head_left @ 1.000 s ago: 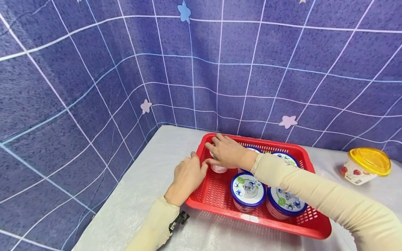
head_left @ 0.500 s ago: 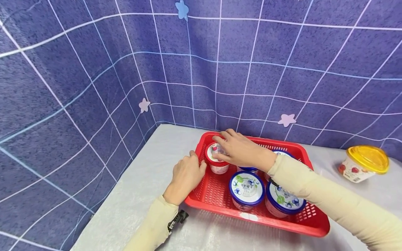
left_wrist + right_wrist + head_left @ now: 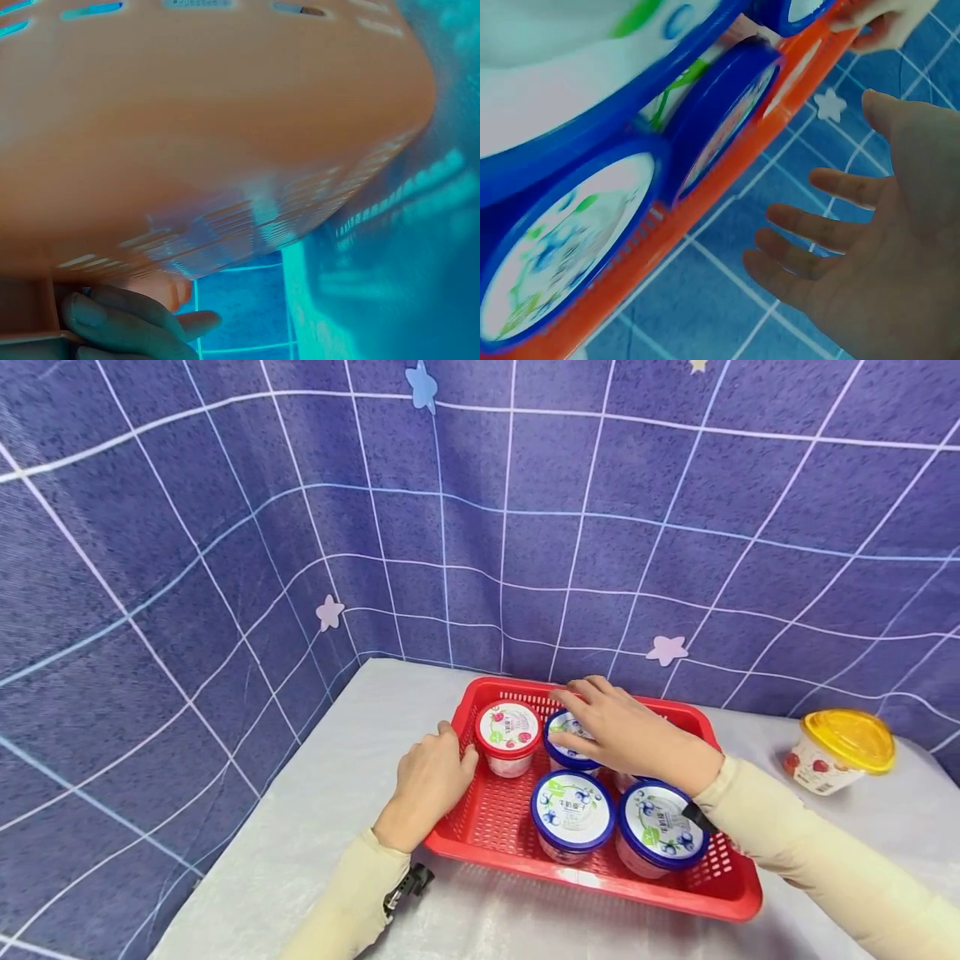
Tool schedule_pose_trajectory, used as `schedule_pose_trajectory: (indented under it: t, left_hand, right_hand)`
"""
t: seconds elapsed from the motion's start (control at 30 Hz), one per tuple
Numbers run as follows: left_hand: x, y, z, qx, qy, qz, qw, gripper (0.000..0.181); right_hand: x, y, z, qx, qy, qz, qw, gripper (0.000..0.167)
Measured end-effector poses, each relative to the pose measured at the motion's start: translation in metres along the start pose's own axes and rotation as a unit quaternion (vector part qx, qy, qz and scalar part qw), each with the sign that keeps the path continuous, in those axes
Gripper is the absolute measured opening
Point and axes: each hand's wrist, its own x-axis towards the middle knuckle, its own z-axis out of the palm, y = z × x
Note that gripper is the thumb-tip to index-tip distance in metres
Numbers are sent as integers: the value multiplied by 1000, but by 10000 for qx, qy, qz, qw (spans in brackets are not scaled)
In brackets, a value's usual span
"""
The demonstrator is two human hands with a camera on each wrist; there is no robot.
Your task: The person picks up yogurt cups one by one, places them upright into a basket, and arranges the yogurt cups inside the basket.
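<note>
A red plastic basket [image 3: 517, 866] stands on the table. My left hand [image 3: 431, 785] grips its left rim; in the left wrist view the fingers [image 3: 127, 322] curl at the edge of the basket wall [image 3: 225, 90]. Inside, at the back left, sits a tub with a red lid [image 3: 508, 731]. Blue-lidded tubs fill the middle and right, one at the front centre [image 3: 573, 810] and another at the front right [image 3: 663, 825]. Above the back ones, my right hand [image 3: 630, 727] hovers with fingers spread, partly hiding a blue-lidded tub [image 3: 564, 745]. The right wrist view shows the right palm [image 3: 900, 247] holding nothing.
A tub with a yellow lid [image 3: 847, 739] and strawberry print stands on the white table [image 3: 337, 793] right of the basket. Behind and to the left hangs a blue gridded curtain [image 3: 480, 543] with star shapes.
My right hand has let go of the red-lidded tub and moved right, uncovering its lid at the basket's back left. The left hand stays on the rim.
</note>
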Motion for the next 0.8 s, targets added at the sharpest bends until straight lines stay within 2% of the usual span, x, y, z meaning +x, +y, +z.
schedule_pose_trajectory:
  t: [0.1, 0.33, 0.57, 0.8]
  left_hand:
    - [0, 0, -1, -39, -13, 1, 10000, 43]
    - [0, 0, -1, -30, -31, -15, 10000, 52]
    - [2, 0, 1, 3, -110, -43, 9999, 57]
    - [2, 0, -1, -42, -171, -115, 9998, 55]
  right_hand:
    - [-13, 3, -7, 228, 132, 223, 9994, 63]
    - [-47, 3, -25, 638, 523, 646, 9945, 60]
    - [-70, 4, -33, 624, 646, 924, 9917, 59]
    - [-89, 13, -36, 722, 688, 1448, 9844, 58]
